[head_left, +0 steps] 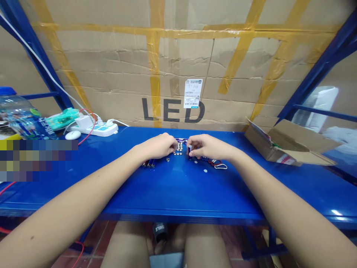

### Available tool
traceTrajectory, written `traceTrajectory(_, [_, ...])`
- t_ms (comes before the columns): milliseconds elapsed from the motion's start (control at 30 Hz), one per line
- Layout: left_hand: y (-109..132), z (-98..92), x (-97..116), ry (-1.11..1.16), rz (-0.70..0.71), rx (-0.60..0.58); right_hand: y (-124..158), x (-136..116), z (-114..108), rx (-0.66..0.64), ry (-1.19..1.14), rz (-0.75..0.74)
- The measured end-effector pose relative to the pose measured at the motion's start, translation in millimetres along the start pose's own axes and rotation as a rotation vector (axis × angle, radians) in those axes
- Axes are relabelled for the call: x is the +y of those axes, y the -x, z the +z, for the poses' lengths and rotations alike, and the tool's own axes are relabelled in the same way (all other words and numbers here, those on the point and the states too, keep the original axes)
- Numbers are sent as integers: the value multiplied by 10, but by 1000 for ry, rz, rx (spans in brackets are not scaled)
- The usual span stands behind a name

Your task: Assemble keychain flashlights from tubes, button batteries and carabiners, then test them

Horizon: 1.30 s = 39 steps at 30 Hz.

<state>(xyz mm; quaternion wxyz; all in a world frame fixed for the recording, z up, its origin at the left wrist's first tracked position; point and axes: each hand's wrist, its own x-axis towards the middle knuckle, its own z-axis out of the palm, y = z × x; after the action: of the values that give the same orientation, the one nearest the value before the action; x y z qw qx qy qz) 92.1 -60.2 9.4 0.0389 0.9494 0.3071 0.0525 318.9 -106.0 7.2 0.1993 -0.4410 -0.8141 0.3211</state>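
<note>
My right hand (201, 145) holds a small blue cylinder with a pale top (190, 152) upright between thumb and fingers. To its left, my left hand (162, 143) has its fingers curled down at the edge of a group of small, round, shiny metal discs (179, 149); whatever lies between its fingertips is hidden. Below the left wrist lie several thin dark pieces with metal ends (149, 163), and a small metal piece (167, 159) sits near them. Partly under the right hand are carabiner clips (220, 166), one silver and one red. Two pale flat discs (205, 171) lie in front of that hand.
The blue table (178, 193) meets a large taped cardboard box (125, 74) marked LED. On the left stand a bottle (25, 115), a white power strip (103, 128) with cables, and a white oval object (73, 135). An open carton (287, 143) stands on the right.
</note>
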Motion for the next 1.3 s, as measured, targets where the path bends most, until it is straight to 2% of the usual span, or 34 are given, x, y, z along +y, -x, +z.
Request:
traceTrajectory(300, [28,-38,13,-33,0,-23,1,1,-3,7,17,7])
traceTrajectory(633, [13,23,-24,-83,44,18,-6,29,-1,15,40,-15])
traceTrajectory(833, [32,-37,26,-13,28,72,-4,34,-1,23,48,-12])
traceTrajectory(1033, [34,-46,67,27,36,-22,-6,18,20,54,47,-24])
traceTrajectory(1300, [18,-33,38,-32,-18,-33,-25,3,61,74,58,-36])
